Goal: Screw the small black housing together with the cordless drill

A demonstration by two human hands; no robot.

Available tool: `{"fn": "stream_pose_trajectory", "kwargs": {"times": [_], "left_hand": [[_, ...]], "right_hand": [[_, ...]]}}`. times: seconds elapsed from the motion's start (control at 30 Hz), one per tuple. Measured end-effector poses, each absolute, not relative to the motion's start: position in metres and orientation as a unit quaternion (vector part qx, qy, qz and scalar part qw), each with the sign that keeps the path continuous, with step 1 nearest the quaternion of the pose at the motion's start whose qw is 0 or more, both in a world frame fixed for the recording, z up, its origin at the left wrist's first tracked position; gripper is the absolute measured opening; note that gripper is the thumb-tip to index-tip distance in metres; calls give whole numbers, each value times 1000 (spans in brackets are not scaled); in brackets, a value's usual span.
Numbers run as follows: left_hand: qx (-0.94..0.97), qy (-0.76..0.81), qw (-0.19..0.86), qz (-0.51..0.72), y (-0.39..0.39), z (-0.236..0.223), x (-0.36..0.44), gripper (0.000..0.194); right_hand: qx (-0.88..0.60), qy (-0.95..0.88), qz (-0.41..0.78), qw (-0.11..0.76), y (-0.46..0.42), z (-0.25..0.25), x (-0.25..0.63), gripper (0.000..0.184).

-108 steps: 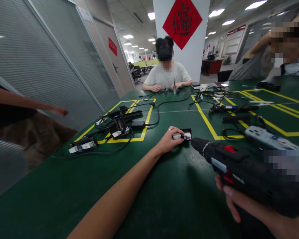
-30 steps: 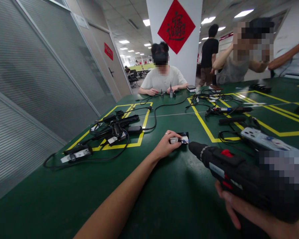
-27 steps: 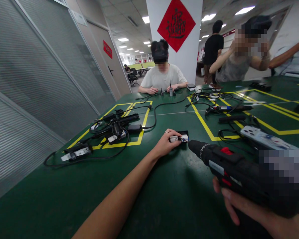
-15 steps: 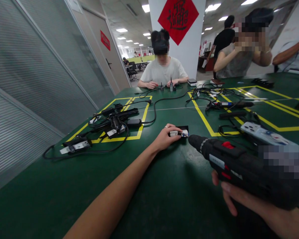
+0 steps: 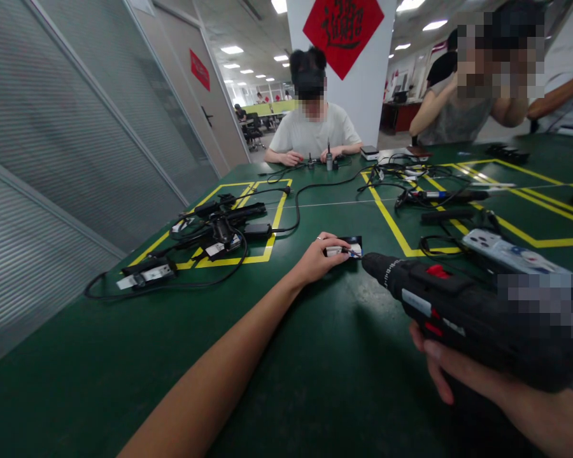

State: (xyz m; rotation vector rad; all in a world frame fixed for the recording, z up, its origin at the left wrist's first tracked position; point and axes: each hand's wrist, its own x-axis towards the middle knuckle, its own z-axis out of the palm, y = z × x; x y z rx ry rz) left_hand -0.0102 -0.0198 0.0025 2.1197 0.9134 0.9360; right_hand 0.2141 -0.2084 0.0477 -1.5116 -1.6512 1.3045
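Note:
My right hand point(image 5: 477, 375) is wrapped round the grip of a black cordless drill point(image 5: 453, 312) with red buttons, at the lower right. The drill's chuck points left, and its thin bit reaches the right end of a small black-and-white part point(image 5: 337, 250) on the green table. My left hand point(image 5: 322, 256) is closed on that part and pins it near the bit's tip. The fingers cover much of the part, so its exact kind does not show.
On the green table point(image 5: 286, 356), black devices and cables point(image 5: 219, 229) lie inside yellow tape at left. A white power strip point(image 5: 516, 251) and more cables point(image 5: 410, 175) lie at right. A person point(image 5: 312, 130) sits opposite; another person point(image 5: 463, 114) sits at the right.
My hands, the drill and the small part hold nearly the same places. The view has shifted slightly. A standing person in the background at right is now mostly hidden.

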Motion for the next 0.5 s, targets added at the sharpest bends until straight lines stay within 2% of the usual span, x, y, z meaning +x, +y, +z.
{"fn": "stream_pose_trajectory", "kwargs": {"times": [0.33, 0.5], "left_hand": [[802, 349, 324, 360, -20, 3, -9, 26], [801, 354, 320, 361, -20, 2, -9, 26]], "right_hand": [[-515, -594, 519, 334, -210, 58, 212, 19], [-519, -600, 515, 325, -210, 54, 214, 13]]}}
